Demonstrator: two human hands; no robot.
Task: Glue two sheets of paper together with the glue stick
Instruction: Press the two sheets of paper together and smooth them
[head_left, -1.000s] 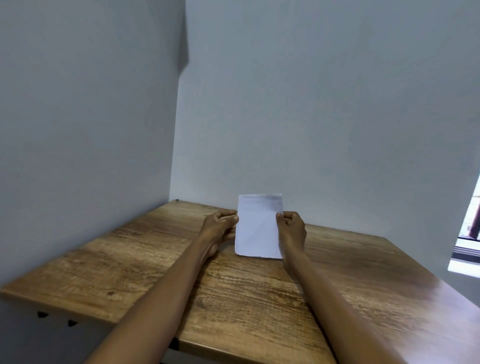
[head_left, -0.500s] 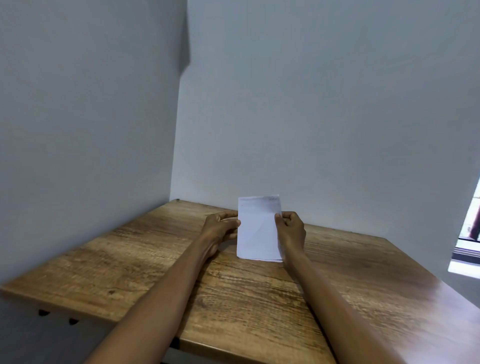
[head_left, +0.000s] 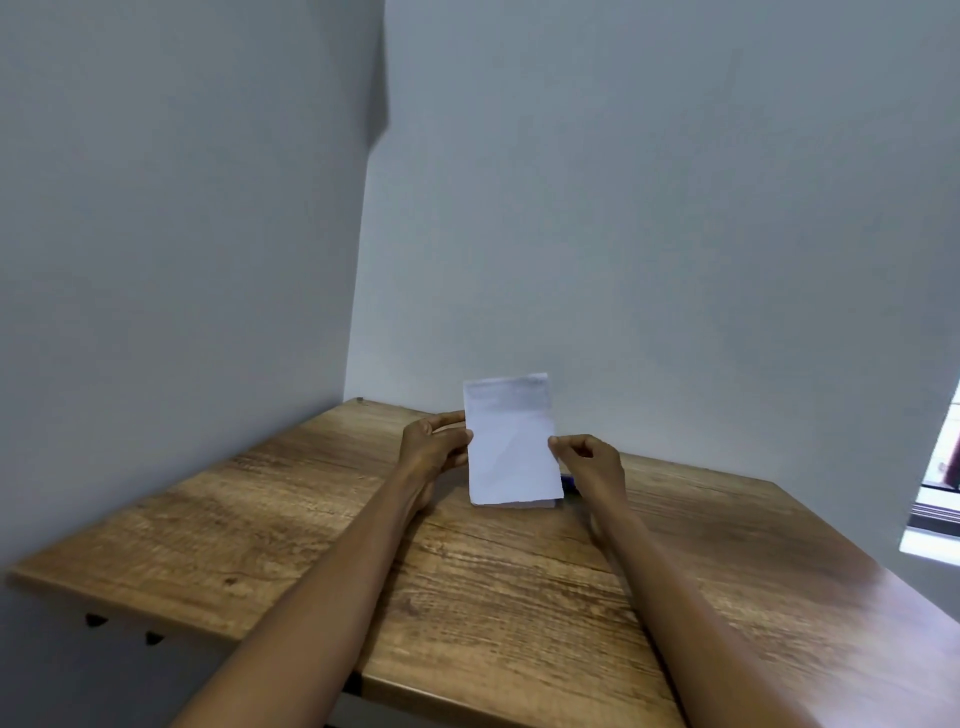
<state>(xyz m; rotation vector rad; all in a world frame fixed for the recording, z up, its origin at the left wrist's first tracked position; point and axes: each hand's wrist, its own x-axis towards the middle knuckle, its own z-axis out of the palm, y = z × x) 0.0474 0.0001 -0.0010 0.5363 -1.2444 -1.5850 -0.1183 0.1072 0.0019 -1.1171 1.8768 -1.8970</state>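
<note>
White paper (head_left: 509, 441), held upright above the table (head_left: 291, 514) near its far edge, toward the back wall (head_left: 675, 208). Looks like two sheets stacked; a second edge shows along the bottom and lower right, so likely already laid together, though I cannot tell if glue has been applied.

Left hand (head_left: 434, 449): pinching the paper's left edge, thumb in front, fingers behind. Holding it.

Right hand (head_left: 587, 462): loosely curled, fingertips at the right edge about mid-height. Whether it actually grips or only touches, cannot tell.

Small dark-blue thing (head_left: 569, 484) peeks out on the table just behind the paper's lower right corner, partly hidden by the right hand. Possibly the glue stick; too little visible to be sure.

Handling judgement: paper is very light, thin, limp. It will flop or curl if held from one edge only, and creases easily; faint fold lines already show on its face. Best taken by opposite side edges with light pinches, or laid flat on the table and pressed from the centre outward. Sheets could slide out of register while any glue is wet. Low fragility otherwise, though it tears if tugged.
</note>
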